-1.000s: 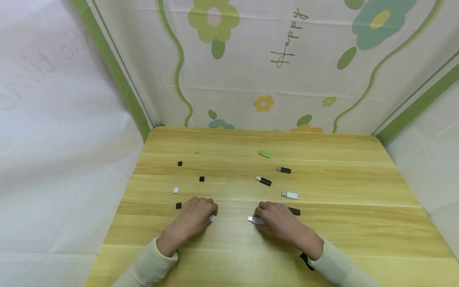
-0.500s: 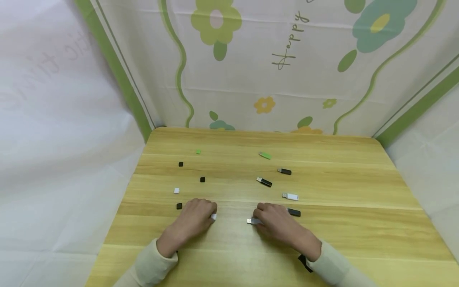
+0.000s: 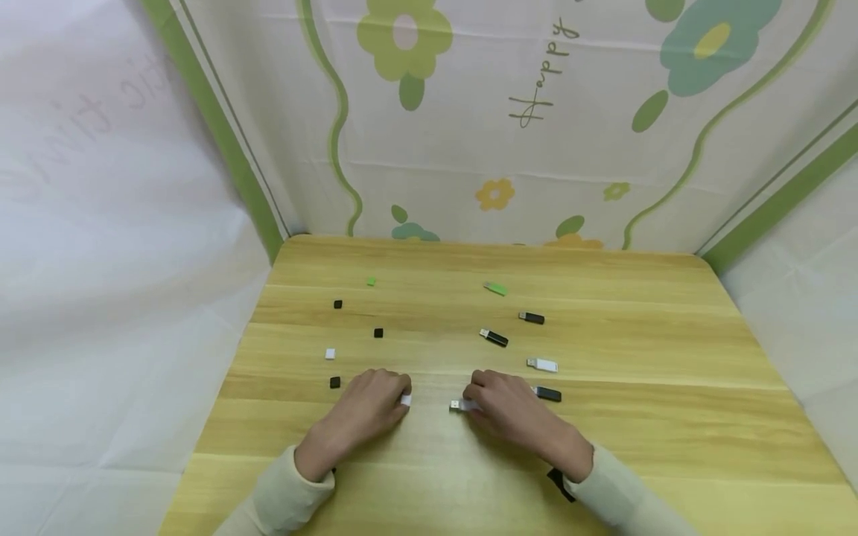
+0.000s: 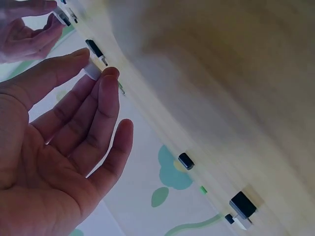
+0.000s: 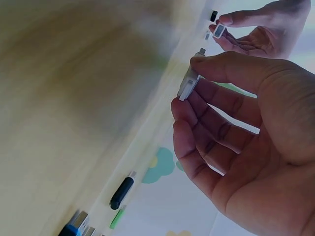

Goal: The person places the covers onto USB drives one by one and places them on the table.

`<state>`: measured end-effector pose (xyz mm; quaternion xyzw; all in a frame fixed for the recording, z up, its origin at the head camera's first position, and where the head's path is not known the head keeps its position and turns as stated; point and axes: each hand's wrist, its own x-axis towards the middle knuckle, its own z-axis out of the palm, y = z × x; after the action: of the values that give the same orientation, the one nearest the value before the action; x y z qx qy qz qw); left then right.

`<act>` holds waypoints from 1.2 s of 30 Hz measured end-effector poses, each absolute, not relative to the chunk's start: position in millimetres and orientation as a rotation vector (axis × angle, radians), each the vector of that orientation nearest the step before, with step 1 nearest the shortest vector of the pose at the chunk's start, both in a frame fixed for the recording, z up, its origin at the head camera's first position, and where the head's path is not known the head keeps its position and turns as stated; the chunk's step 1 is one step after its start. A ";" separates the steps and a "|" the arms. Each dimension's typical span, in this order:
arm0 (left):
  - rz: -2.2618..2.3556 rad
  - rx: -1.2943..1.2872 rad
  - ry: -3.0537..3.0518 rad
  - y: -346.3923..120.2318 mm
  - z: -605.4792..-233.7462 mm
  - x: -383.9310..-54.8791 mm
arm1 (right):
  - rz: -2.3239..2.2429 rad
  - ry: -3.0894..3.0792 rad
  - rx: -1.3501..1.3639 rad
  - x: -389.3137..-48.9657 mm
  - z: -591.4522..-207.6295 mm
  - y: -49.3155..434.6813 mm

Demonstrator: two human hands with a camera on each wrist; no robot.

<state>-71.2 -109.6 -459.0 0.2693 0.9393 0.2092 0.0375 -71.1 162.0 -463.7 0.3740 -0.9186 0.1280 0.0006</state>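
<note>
Both hands (image 3: 370,400) drew closer, left pinching one white cap (image 3: 406,400), right one USB stick (image 5: 189,81), near five caps (image 3: 378,333) and five sticks (image 3: 496,339).

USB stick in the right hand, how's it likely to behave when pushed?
The USB stick is probably stiff, looking straight with a metallic plug. It's likely light, since the right hand holds it in just a pinch.

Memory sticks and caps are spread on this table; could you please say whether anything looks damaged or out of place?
Nothing stands out. The five loose sticks lie uncapped on the right, five loose caps on the left; I see no damage or spill. The left hand pinches a white cap, the right hand a pale stick.
</note>
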 end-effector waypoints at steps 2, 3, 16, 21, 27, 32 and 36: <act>0.659 0.824 2.871 -108.9 -458.1 -71.0 | 0.400 -2.883 1.175 -72.1 -462.5 160.1; 0.665 0.825 2.864 -108.6 -457.9 -70.9 | 0.403 -2.880 1.178 -72.4 -461.9 159.1; 0.705 0.904 2.841 -101.0 -454.7 -68.9 | 0.452 -2.801 1.222 -70.3 -462.4 144.4; 0.672 0.924 2.870 -98.2 -454.7 -68.4 | 0.481 -2.771 1.242 -70.4 -462.1 140.8; 0.653 0.942 2.887 -94.5 -457.2 -67.0 | 0.488 -2.765 1.256 -69.5 -462.3 137.8; 0.668 0.941 2.883 -92.3 -457.1 -66.0 | 0.481 -2.753 1.252 -69.3 -462.2 136.8; 0.679 0.936 2.875 -91.3 -456.7 -65.4 | 0.488 -2.754 1.252 -68.6 -461.4 136.1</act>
<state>-65.4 -91.3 -456.7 0.3019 0.9276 0.2190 0.0214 -68.6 136.1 -461.4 0.4083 -0.8981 0.1590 0.0385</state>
